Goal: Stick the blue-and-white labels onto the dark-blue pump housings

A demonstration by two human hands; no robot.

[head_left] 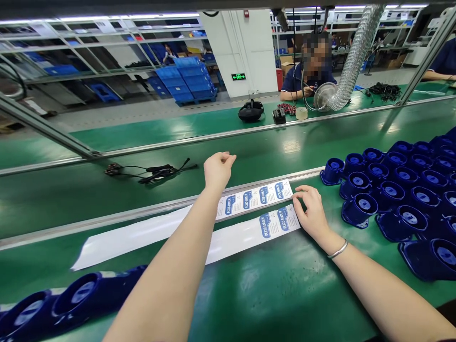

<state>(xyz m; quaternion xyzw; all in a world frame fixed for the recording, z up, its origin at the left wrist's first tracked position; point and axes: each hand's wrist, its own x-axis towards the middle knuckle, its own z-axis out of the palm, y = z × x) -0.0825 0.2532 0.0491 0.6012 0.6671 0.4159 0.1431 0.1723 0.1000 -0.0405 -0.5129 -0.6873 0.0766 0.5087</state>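
My left hand is raised above the far side of the green bench, thumb and fingers pinched together. Whatever may be between its fingertips is hidden. Beneath that forearm run two long white label strips, the far one carrying several blue-and-white printed labels. On the near strip, two labels sit at the right end and the rest is bare white backing. At the strips' right ends is my right hand, fingers loosely bent, thumb apart from them. To its right stand many dark blue round plastic housings.
More blue housings lie at the lower left. A bundle of black cables rests beyond the metal rail. Across the bench, a person sits beside a flexible silver duct. Blue crates are stacked behind.
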